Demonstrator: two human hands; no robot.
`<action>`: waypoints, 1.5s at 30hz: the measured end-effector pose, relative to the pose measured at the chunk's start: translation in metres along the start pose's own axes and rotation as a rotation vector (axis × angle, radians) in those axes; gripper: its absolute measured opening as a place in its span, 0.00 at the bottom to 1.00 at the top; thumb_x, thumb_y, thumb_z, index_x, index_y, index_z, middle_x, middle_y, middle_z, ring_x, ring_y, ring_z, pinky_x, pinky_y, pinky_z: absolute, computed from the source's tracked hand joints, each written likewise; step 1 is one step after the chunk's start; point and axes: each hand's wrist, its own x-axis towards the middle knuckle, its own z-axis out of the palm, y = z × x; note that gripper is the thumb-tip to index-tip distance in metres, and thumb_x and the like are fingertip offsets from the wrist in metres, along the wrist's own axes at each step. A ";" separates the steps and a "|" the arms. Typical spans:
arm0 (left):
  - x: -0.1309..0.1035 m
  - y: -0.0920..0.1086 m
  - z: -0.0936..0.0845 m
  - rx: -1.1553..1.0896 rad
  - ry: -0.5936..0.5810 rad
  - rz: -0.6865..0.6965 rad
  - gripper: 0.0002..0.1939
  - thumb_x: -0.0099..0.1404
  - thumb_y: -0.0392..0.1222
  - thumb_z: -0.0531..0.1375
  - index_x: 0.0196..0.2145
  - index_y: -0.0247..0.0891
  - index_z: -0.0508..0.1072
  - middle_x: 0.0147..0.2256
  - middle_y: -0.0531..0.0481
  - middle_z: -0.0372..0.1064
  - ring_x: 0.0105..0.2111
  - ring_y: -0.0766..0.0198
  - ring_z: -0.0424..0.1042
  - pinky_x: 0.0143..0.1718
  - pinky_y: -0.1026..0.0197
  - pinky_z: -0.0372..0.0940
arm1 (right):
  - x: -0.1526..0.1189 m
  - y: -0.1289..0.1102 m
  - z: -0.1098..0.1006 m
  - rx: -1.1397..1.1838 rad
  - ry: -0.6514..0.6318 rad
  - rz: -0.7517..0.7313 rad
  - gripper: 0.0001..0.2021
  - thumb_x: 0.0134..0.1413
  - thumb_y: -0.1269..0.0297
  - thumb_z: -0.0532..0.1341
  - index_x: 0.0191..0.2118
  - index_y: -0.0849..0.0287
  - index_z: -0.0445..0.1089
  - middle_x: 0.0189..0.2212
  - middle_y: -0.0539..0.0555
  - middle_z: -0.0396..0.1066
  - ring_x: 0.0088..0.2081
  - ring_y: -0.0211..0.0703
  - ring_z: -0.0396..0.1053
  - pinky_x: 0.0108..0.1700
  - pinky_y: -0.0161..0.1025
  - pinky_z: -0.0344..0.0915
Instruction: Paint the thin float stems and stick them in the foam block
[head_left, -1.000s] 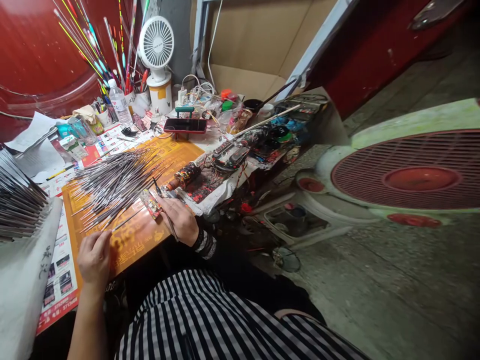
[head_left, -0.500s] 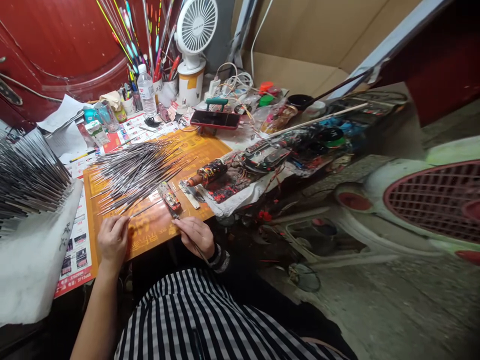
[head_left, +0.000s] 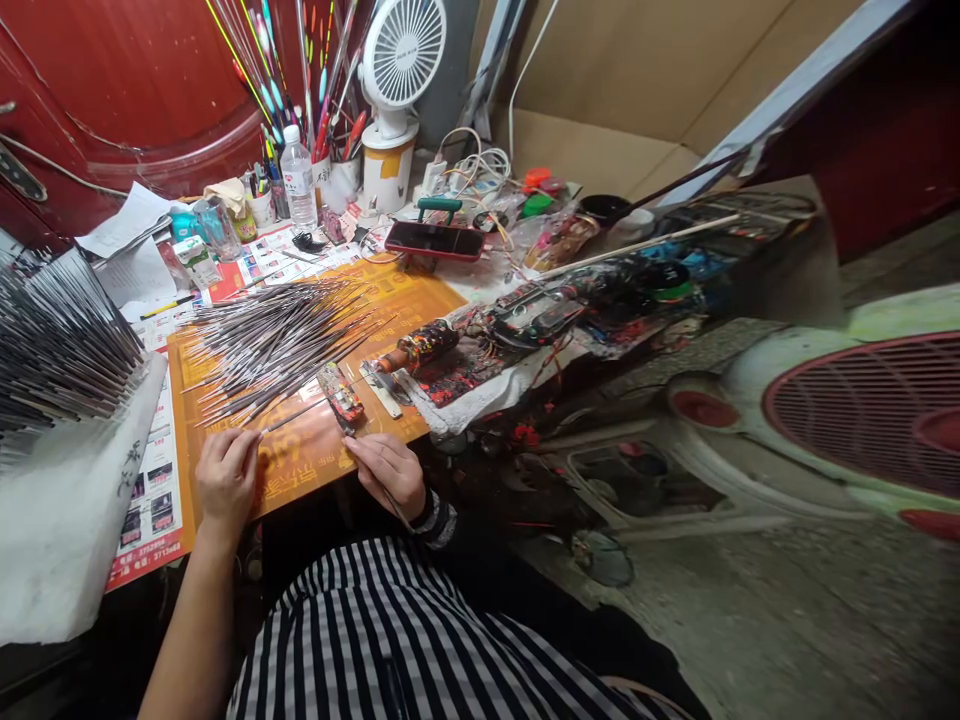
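My left hand (head_left: pixel 226 478) is closed at the board's front edge, pinching the near end of a slender dark fishing float (head_left: pixel 300 412). The float slants away to the right, its far part against a paint-crusted block (head_left: pixel 341 393). Just right of the block's near end, my right hand (head_left: pixel 391 472) is closed on a thin-handled tool (head_left: pixel 399 512); its dark tip is by the fingertips, too small to make out. Beyond both hands lies a heap of similar dark floats (head_left: pixel 274 340) on the orange board (head_left: pixel 300 470).
At left, many thin dark sticks stand in a white foam block (head_left: pixel 82 540). A phone (head_left: pixel 435 241) on a stand, a water bottle (head_left: pixel 298 180) and a white fan (head_left: pixel 403 60) are at the back. Paint-stained tools (head_left: pixel 427 343) lie along the right edge.
The camera view has shifted slightly. Both hands keep nearly the same place and grip.
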 end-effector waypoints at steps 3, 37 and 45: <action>0.000 -0.001 0.001 -0.001 0.007 0.004 0.09 0.70 0.43 0.58 0.40 0.40 0.78 0.35 0.46 0.74 0.37 0.60 0.70 0.42 0.58 0.66 | 0.002 -0.001 0.000 0.019 0.012 0.003 0.31 0.61 0.76 0.58 0.69 0.54 0.58 0.45 0.58 0.79 0.43 0.47 0.79 0.46 0.47 0.79; -0.006 0.005 0.003 -0.016 0.051 0.055 0.07 0.70 0.38 0.58 0.40 0.39 0.77 0.35 0.47 0.74 0.36 0.61 0.69 0.41 0.59 0.65 | -0.009 -0.049 0.036 0.206 -0.143 -0.097 0.28 0.63 0.77 0.56 0.68 0.63 0.57 0.48 0.62 0.77 0.51 0.49 0.74 0.49 0.48 0.77; -0.010 0.004 0.005 -0.044 0.053 0.045 0.07 0.70 0.39 0.58 0.40 0.40 0.77 0.36 0.47 0.74 0.37 0.61 0.69 0.41 0.59 0.65 | -0.005 -0.054 0.036 0.155 -0.165 -0.081 0.30 0.63 0.77 0.56 0.69 0.62 0.56 0.48 0.63 0.77 0.52 0.50 0.74 0.52 0.48 0.76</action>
